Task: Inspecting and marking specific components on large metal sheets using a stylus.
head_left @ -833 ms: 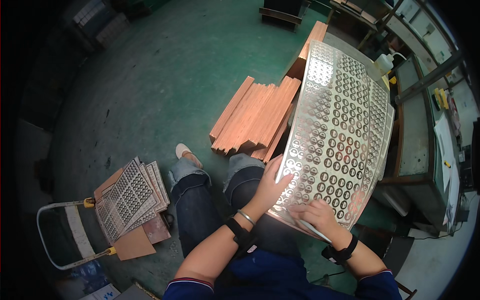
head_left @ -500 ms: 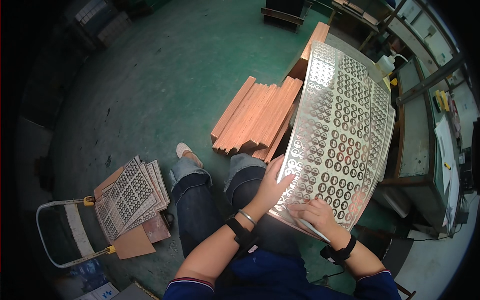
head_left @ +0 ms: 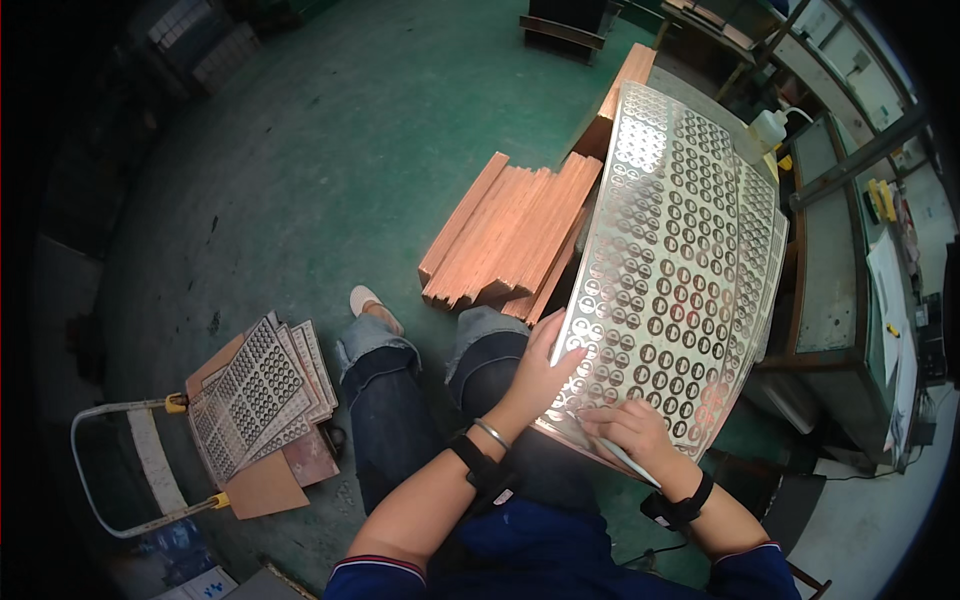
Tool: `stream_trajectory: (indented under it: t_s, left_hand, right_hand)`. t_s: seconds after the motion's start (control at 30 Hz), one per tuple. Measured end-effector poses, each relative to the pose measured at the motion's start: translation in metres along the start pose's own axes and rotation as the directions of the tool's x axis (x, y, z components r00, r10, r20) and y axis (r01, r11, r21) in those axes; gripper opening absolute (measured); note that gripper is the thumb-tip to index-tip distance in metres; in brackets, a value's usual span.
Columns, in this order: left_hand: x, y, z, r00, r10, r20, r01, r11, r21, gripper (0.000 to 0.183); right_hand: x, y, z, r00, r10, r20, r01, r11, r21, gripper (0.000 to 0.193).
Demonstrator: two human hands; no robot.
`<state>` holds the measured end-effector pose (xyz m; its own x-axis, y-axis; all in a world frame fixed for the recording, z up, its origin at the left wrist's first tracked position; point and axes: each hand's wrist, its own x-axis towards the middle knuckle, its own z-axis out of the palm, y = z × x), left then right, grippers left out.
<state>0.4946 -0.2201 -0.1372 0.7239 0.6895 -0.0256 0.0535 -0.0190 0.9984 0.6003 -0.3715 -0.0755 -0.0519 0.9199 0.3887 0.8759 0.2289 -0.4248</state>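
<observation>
A large, shiny metal sheet (head_left: pixel 655 290) patterned with rows of dark-ringed round shapes lies at a slant in front of me, to the right, with more sheet edges showing under its right side. My left hand (head_left: pixel 545 370) grips its left edge near the close corner, thumb on top and the other fingers mostly hidden. Over the near end of the sheet, my right hand (head_left: pixel 632 428) is closed around a slim white pen-like tool (head_left: pixel 632 462). The tool's rear end sticks out toward my wrist; its tip is hard to make out by the fingers.
Copper-coloured boards (head_left: pixel 508 235) stand stacked on edge left of the sheet. A hand cart (head_left: pixel 150 460) on the floor at the left carries several patterned sheets (head_left: pixel 255 390). A white squeeze bottle (head_left: pixel 768 130) stands beyond the sheet, near a workbench (head_left: pixel 835 310) on the right.
</observation>
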Motion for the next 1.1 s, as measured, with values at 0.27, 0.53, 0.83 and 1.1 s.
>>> stream_trajectory:
  t_s: [0.27, 0.53, 0.83, 1.1]
  left_hand:
    - [0.0, 0.0, 0.0, 1.0, 0.018, -0.015, -0.019, 0.999, -0.03, 0.054]
    - [0.0, 0.004, -0.002, 1.0, 0.0, -0.005, 0.0, 1.0, -0.012, 0.053]
    - [0.0, 0.005, -0.001, 1.0, -0.017, 0.004, 0.017, 1.0, -0.023, 0.052]
    - [0.0, 0.004, 0.0, 1.0, -0.01, -0.004, 0.009, 1.0, -0.022, 0.051]
  right_hand:
    - [-0.002, -0.003, 0.0, 1.0, 0.019, 0.005, -0.019, 1.0, -0.025, 0.018]
    - [-0.006, -0.001, -0.008, 0.998, 0.053, 0.041, -0.057, 0.992, 0.115, 0.022]
    - [-0.007, 0.0, -0.007, 0.997, 0.057, 0.055, -0.064, 0.989, 0.135, 0.021]
    - [-0.008, 0.002, -0.009, 0.996, 0.048, 0.075, -0.06, 0.984, 0.166, 0.021]
